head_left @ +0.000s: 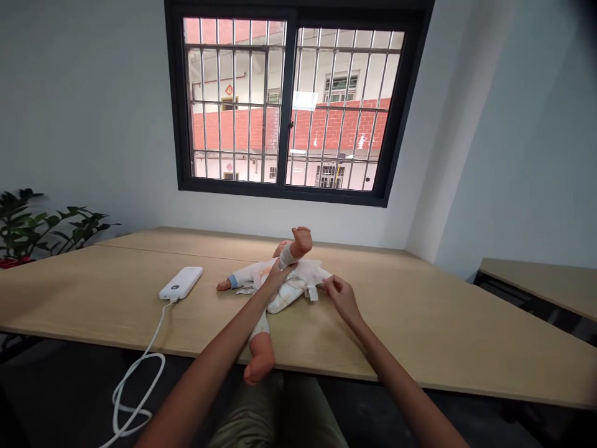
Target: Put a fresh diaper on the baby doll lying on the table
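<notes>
A baby doll point(261, 277) in white clothes lies on its back on the wooden table point(420, 323), head toward the window. My left hand point(277, 275) is closed round the doll's raised leg, whose bare foot point(302, 239) points up. The doll's other leg point(259, 354) hangs over the table's front edge. My right hand point(339, 294) pinches the white diaper point(303, 283) at its right side tab, fingers together.
A white power bank point(181, 283) lies left of the doll, its white cable point(137, 386) looping off the front edge. A potted plant point(32, 224) stands at far left. A barred window point(291, 106) fills the wall behind. Another table point(541, 283) stands at the right.
</notes>
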A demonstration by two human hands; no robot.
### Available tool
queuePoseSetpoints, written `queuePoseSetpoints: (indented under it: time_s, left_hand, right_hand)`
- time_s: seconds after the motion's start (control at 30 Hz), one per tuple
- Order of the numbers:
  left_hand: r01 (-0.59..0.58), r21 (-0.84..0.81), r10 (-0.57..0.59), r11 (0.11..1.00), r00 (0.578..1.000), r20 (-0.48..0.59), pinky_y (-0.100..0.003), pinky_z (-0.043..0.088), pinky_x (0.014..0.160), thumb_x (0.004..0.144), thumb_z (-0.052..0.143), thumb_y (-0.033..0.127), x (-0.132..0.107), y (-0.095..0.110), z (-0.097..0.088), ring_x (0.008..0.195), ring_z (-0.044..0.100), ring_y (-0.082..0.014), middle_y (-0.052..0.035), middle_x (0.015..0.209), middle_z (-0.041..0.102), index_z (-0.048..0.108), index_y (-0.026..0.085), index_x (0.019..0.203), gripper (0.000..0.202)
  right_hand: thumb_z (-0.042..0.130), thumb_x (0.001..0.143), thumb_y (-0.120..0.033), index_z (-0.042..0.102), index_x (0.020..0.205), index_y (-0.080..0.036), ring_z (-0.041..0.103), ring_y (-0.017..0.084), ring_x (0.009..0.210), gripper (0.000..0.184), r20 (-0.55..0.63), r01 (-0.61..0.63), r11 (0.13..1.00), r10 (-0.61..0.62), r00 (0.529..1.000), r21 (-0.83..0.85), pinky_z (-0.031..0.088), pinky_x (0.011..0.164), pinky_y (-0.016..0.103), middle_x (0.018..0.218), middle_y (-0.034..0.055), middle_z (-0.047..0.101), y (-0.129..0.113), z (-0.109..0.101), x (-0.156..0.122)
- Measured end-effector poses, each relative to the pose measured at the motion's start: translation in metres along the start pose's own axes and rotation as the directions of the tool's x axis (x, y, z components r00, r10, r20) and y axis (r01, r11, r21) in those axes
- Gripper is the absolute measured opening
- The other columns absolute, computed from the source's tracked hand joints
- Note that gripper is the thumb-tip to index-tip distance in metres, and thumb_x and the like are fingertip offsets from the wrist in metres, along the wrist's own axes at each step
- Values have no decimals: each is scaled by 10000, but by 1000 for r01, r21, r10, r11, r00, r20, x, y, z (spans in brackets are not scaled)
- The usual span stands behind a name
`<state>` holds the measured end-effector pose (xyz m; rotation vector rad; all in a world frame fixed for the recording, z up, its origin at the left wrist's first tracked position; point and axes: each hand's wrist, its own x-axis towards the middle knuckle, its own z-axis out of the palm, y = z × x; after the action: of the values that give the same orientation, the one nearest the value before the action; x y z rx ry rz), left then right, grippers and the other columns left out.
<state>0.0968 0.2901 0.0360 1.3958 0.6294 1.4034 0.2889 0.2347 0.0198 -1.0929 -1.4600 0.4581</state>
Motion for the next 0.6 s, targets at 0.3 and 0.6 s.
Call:
queuePoseSetpoints:
  time_s: [0.3,0.6]
  left_hand:
    - [16,-56,-15,998,1000,16,-337,499,857,700,730,359,-1,1,0,1012,589,-239,-106,1130,632,529,162,1131,514]
    - [-179,187,134,966,964,229,-343,477,881,705,651,286,-7,-1,-2,990,562,-233,-88,1074,597,519,178,1038,375]
  right_hand:
    - [767,535,-592,411,691,-207,539,150,574,547,263,-366,910,311,913,193,424,530,250,606,-25,518,2,10,-5]
    - [752,639,-371,658,815,-165,526,102,649,287,380,-441,797,289,878,413,477,616,207,789,21,611,-8,0,-3]
